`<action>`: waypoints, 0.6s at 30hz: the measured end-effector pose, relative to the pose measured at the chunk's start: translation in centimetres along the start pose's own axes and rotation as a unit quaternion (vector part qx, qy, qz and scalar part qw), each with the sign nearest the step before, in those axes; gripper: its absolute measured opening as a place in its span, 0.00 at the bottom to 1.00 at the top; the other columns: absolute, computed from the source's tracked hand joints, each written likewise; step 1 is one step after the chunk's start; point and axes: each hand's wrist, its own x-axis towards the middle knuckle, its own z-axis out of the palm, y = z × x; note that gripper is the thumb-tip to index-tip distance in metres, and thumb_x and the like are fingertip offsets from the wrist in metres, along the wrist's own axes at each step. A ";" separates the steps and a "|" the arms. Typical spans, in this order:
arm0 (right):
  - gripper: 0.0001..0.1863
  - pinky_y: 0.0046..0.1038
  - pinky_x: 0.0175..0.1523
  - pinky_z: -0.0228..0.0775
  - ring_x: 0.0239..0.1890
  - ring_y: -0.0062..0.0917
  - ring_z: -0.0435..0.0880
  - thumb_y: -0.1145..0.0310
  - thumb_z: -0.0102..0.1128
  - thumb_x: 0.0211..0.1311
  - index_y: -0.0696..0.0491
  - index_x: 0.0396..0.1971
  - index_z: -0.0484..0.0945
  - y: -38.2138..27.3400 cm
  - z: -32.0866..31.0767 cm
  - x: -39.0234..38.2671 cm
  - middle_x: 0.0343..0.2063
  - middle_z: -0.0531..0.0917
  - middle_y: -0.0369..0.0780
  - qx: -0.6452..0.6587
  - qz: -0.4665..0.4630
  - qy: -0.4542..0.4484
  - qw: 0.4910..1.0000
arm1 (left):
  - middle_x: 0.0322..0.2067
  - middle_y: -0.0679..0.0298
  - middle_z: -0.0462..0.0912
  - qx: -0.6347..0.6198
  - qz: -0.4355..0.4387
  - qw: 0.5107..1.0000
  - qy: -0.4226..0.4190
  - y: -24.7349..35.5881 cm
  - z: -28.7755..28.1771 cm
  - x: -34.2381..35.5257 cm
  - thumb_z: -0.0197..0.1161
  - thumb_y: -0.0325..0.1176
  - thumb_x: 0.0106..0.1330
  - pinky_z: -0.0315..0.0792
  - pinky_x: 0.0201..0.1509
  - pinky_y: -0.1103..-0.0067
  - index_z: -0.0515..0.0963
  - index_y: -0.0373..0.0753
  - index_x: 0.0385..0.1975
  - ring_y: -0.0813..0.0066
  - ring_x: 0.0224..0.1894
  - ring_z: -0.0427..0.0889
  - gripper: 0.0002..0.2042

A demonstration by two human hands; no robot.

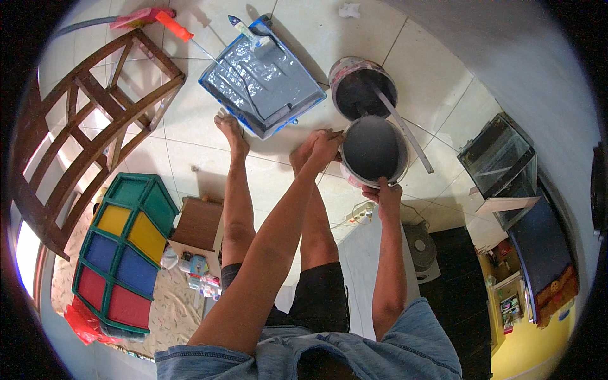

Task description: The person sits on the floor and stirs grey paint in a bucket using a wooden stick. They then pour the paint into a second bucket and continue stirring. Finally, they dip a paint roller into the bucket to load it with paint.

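Observation:
Both hands grip a bucket of dark grey paint [406,166]. My left hand [327,147] closes on its left side, by the rim. My right hand [384,191] holds the near right rim, thumb over the edge. The held bucket's far rim is against or above a second paint-smeared bucket [358,65], which stands just beyond it on the floor; whether they touch I cannot tell. A grey streak of paint shows inside the second bucket near where the rims meet. A long flat stick [405,132] leans out of that second bucket to the right.
A blue-edged paint tray [297,88] lies far left, holding a roller with an orange handle [174,26] and a brush [252,37]. A wooden rack [101,101] and coloured drawer box [120,247] stand left. A fan [420,248] and glass tank [497,155] are right.

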 end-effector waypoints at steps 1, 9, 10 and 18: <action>0.18 0.30 0.30 0.84 0.25 0.34 0.86 0.67 0.51 0.64 0.72 0.34 0.72 0.0 0.0 0.2 0.26 0.82 0.52 -0.005 0.005 0.005 1.000 | 0.46 0.57 0.78 0.007 -0.002 1.000 0.008 -0.1 0.0 0.1 0.54 0.36 0.67 0.81 0.37 0.73 0.73 0.31 0.49 0.65 0.33 0.84 0.17; 0.18 0.30 0.31 0.85 0.26 0.33 0.86 0.67 0.50 0.64 0.72 0.36 0.71 0.1 -0.1 0.3 0.27 0.82 0.52 -0.005 0.005 -0.001 1.000 | 0.50 0.56 0.76 0.211 0.093 0.973 -0.014 -1.2 -0.9 1.0 0.54 0.36 0.67 0.81 0.38 0.72 0.72 0.30 0.52 0.65 0.37 0.84 0.18; 0.18 0.30 0.31 0.85 0.26 0.33 0.86 0.67 0.51 0.65 0.72 0.36 0.71 0.0 0.0 0.1 0.27 0.82 0.52 -0.004 0.004 -0.003 1.000 | 0.50 0.56 0.77 0.149 0.055 0.987 -0.003 -0.8 -0.6 1.0 0.54 0.36 0.67 0.81 0.38 0.72 0.72 0.30 0.52 0.65 0.37 0.84 0.18; 0.18 0.31 0.32 0.85 0.27 0.34 0.86 0.67 0.51 0.65 0.72 0.36 0.71 0.2 0.0 -0.3 0.28 0.82 0.52 0.008 0.001 -0.020 1.000 | 0.49 0.56 0.78 0.249 0.179 0.952 -0.010 -3.7 -2.7 3.7 0.55 0.36 0.66 0.81 0.38 0.71 0.72 0.30 0.52 0.64 0.37 0.84 0.19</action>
